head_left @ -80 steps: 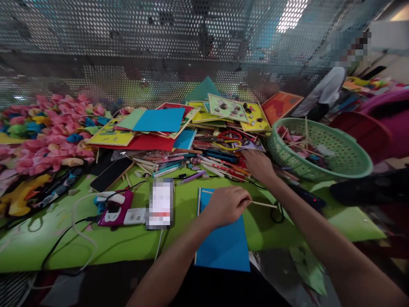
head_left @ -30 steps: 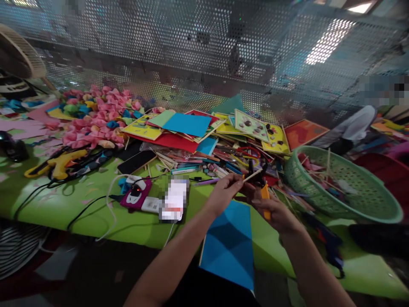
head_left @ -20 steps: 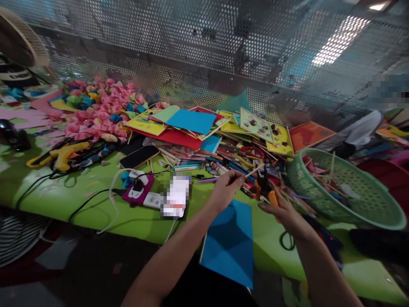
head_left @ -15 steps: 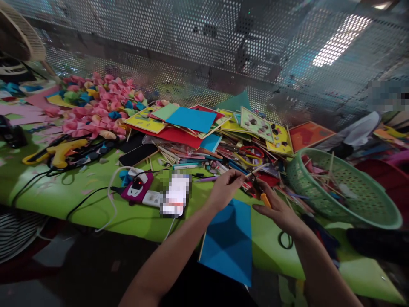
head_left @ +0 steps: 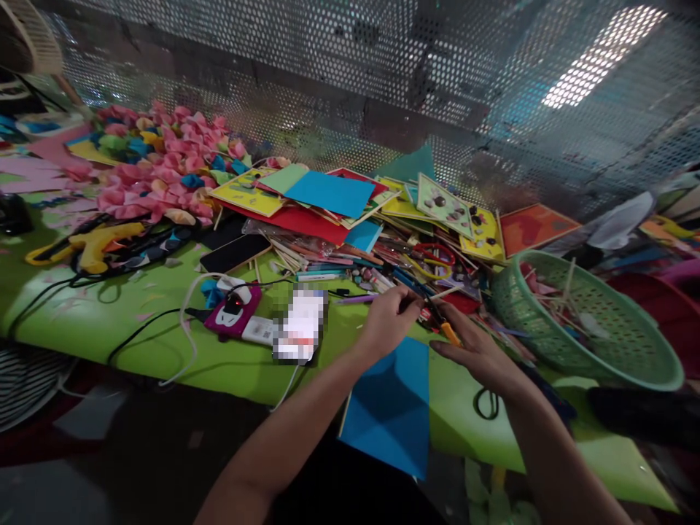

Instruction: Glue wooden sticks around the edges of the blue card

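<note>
My left hand (head_left: 389,319) is closed in a pinch on a thin wooden stick (head_left: 445,293), whose pale end sticks out to the right. In my right hand (head_left: 477,348) is a pair of orange-handled pliers (head_left: 450,334); their dark jaws are up against the stick, though I cannot tell whether they bite into it. Just below both hands lies a blue board (head_left: 389,415), overhanging the front edge of the table.
A green basket (head_left: 533,321) with sticks and scraps stands at right. Behind my hands are piled cards (head_left: 331,195), pens and tools. Left of them lie a lit phone (head_left: 300,324), a purple power strip (head_left: 232,313), a yellow glue gun (head_left: 98,248) and pink paper flowers (head_left: 164,171) on the green table (head_left: 158,343).
The view has shifted slightly. My left hand has closed in nearer the pliers, and less of the stick shows between the hands. The right hand keeps its hold on the pliers.
</note>
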Motion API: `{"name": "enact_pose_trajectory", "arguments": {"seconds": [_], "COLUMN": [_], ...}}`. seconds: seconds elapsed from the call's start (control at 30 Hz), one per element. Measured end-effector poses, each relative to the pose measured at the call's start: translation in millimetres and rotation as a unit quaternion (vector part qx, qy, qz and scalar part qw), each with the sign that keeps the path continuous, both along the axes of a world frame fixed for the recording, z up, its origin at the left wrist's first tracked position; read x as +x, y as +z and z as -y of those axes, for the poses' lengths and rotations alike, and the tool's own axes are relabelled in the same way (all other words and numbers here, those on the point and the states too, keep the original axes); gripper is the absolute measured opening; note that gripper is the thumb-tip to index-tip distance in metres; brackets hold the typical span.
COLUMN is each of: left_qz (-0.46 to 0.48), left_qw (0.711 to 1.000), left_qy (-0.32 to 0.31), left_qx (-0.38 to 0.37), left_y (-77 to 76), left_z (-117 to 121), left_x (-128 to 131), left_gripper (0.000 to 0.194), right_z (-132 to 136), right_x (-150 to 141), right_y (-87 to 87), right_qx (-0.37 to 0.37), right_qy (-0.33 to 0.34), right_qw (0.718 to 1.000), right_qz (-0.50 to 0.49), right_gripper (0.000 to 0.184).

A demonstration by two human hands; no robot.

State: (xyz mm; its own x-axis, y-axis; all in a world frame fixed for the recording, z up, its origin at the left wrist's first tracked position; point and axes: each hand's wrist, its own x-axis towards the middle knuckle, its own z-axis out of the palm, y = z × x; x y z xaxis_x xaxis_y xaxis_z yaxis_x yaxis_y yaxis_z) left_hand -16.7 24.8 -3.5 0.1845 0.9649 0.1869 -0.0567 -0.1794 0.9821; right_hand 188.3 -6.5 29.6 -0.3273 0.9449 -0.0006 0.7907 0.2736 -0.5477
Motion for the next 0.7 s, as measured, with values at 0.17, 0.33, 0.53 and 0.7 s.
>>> {"name": "enact_pose_trajectory", "arguments": {"seconds": [0.17,0.33,0.53,0.7], "left_qz": [-0.042,-0.082,-0.13,-0.139], "left_qw": [0.999,0.996,0.99,0.989], "left_qy": [0.009,0.017,0.043,0.034], "left_qx": [0.019,0.039,0.043,0.044], "left_y": [2.9,4.4,5.5,2.3], "left_z": [1,0,2,1], "left_x": [-1,-4,-7,-4], "left_gripper": [0.01,0.008,0.007,0.014], "right_z": [-1,-2,-10,-11], "right_x": [-3,-5,10,10], "right_y": [0.4,-3.1,-21.9,-23.8], "right_qx": [0.004,0.004,-0.008,-0.015], "right_qy": [-0.009,-0.028,-0.075,-0.092], "right_qw": [1.0,0.999,0.994,0.992], "right_qz": [-0.006,-0.021,-0.081,-0.08], "right_gripper": [0.067,0.058,0.054,0.043]}}
